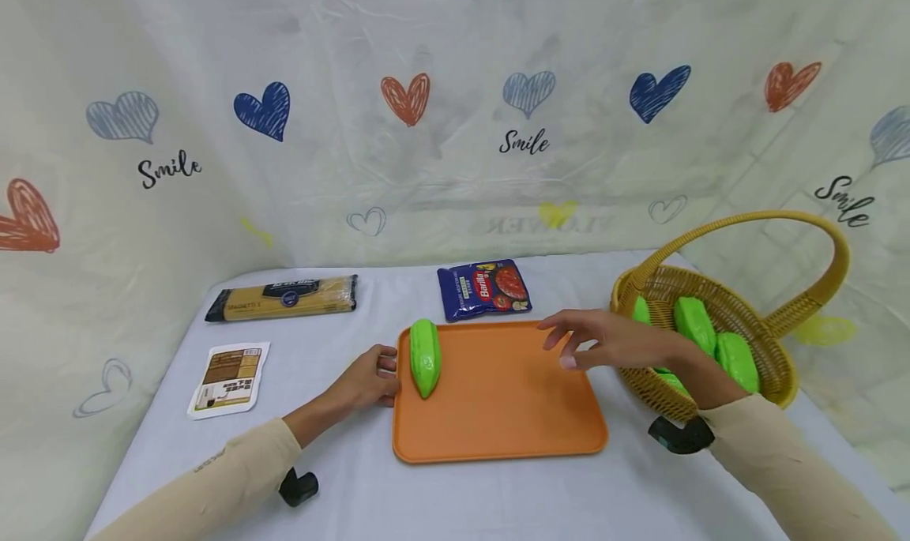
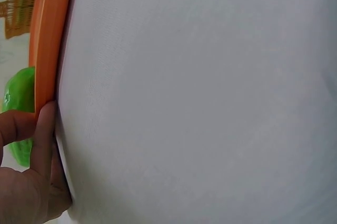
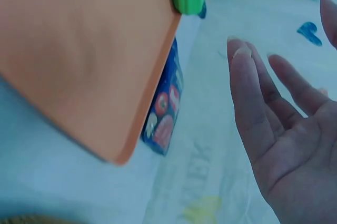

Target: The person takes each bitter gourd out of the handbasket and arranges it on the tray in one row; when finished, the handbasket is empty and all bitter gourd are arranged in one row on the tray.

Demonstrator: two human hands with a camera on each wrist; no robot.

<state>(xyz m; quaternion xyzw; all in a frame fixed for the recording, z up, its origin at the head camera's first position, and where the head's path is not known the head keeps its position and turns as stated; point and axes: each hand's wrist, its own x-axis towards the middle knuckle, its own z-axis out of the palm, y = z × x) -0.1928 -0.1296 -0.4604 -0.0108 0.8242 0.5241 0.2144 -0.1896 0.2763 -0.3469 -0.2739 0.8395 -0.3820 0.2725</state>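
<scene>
An orange tray [image 1: 498,415] lies on the white tablecloth. On its left side rests a glossy green, ridged fruit or vegetable [image 1: 425,358] with a pointed end. At the tray's left edge, my left hand [image 1: 370,379] grips the rim; the left wrist view shows its fingers [image 2: 45,134] against the tray's outer wall. My right hand [image 1: 604,338] hovers over the tray's right edge, fingers spread and holding nothing. Right beside that arm stands a wicker basket [image 1: 778,359] with a tall handle, containing several similar green pieces [image 1: 695,325]. The forearm partly hides the basket's front.
Behind the tray lies a blue Barilla pouch [image 1: 485,290]. A spaghetti pack [image 1: 284,298] is at the back left, with a white and brown packet [image 1: 230,381] in front of it. A curtain [image 1: 455,178] printed with hearts hangs behind the table.
</scene>
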